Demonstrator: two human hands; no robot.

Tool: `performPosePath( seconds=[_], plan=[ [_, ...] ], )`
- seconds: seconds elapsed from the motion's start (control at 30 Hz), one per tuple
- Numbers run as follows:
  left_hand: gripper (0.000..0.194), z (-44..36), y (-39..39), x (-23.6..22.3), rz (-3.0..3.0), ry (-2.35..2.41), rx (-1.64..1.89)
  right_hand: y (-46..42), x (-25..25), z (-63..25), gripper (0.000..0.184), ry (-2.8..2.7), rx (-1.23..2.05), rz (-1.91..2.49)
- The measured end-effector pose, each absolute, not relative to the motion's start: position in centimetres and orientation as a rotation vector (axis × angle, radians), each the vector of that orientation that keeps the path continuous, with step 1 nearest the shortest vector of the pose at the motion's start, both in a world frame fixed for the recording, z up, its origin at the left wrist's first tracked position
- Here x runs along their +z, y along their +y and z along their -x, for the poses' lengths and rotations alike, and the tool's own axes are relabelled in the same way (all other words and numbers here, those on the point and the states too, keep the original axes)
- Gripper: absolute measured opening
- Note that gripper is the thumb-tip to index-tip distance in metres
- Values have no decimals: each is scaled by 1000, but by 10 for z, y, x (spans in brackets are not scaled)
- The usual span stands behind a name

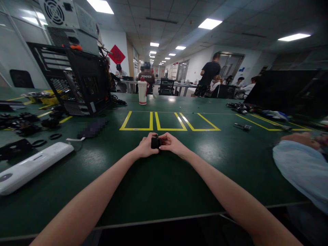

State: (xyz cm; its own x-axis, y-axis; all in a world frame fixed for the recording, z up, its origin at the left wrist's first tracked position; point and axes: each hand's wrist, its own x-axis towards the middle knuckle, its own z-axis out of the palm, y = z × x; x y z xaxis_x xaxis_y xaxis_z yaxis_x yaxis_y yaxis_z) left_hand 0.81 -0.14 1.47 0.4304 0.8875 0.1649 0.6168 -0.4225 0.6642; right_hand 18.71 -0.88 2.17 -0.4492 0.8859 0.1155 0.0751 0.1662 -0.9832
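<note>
A small black part (155, 143), too small to name, is held between my two hands above the green table (164, 191). My left hand (146, 146) grips it from the left, fingers bent over its top and the thumb low. From the other side, my right hand (171, 144) pinches its right end with fingers and thumb. Just beyond my hands, yellow tape outlines (171, 129) mark the table top. How the part is shaped under my fingers is hidden.
To the left stand an open black computer case (88, 82), a long white device (38, 164) and black rings (39, 142). A white cup (142, 92) stands at the back. A metal tool (242, 126) lies to the right, near another person's sleeve (294, 164).
</note>
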Motion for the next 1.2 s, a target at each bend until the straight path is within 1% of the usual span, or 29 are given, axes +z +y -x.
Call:
performPosePath(
  seconds=[0.1, 0.23, 0.3, 0.47, 0.67, 0.87, 1.07, 1.2],
  plan=[
    [68, -8, -1, 14, -2166, 1271, 690, -9, 19, -187, 39, -1702, 1340, 904],
    [68, -8, -2, 17, -2156, 1283, 669, -9, 20, -186, 30, -1716, 1275, 931],
    [68, -9, -3, 18, -2155, 1291, 660, -10, 22, -186, 29, -1719, 1263, 946],
    [67, -10, -4, 19, -2174, 1284, 668, -9, 25, -185, 36, -1706, 1325, 991],
    [69, -8, -1, 14, -2170, 1276, 662, -9, 20, -185, 40, -1705, 1365, 871],
    [69, -7, -1, 15, -2159, 1257, 671, -12, 24, -183, 29, -1683, 1295, 893],
    [68, -7, -1, 15, -2154, 1254, 677, -10, 25, -184, 37, -1647, 1367, 1007],
    [69, -7, -3, 17, -2123, 1272, 657, -9, 22, -185, 43, -1682, 1365, 927]
  ],
)
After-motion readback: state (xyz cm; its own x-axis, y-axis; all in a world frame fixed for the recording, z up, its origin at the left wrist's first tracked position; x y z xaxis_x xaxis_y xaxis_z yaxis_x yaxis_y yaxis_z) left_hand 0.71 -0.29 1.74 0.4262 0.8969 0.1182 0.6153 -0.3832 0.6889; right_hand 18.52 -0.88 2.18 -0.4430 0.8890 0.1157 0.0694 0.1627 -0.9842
